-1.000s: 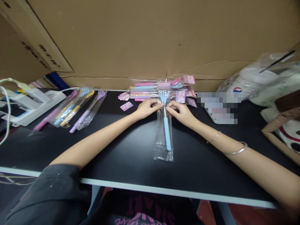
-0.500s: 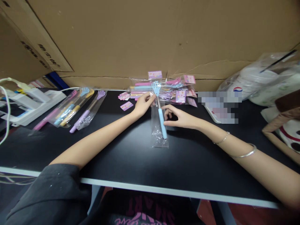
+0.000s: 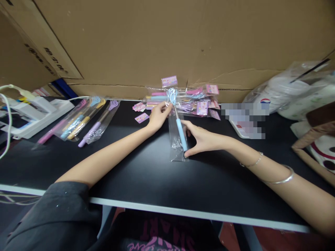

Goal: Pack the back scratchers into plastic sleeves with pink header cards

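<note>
My left hand [image 3: 157, 116] pinches the top of a clear plastic bag [image 3: 175, 143] just below a pink header card [image 3: 169, 81]. Inside the bag is a light-blue back scratcher [image 3: 180, 134] with a claw head near the card. My right hand [image 3: 202, 139] curls round the lower handle of the scratcher through the bag, thumb beneath and fingers above. The bag is lifted at its top end, and its bottom hangs close to the black table [image 3: 146, 170].
A pile of bagged scratchers with pink cards [image 3: 196, 99] lies behind the hands against a cardboard wall [image 3: 167, 42]. Unsealed bagged scratchers [image 3: 86, 118] lie at the left beside a white sealing device [image 3: 36, 111]. A loose pink card [image 3: 141, 118] lies nearby. Plastic bags [image 3: 295, 87] sit at the right.
The bagged scratcher has moved up and left off the table. A pink card now sits at its top. My right hand has slid down from the bag's neck to the handle.
</note>
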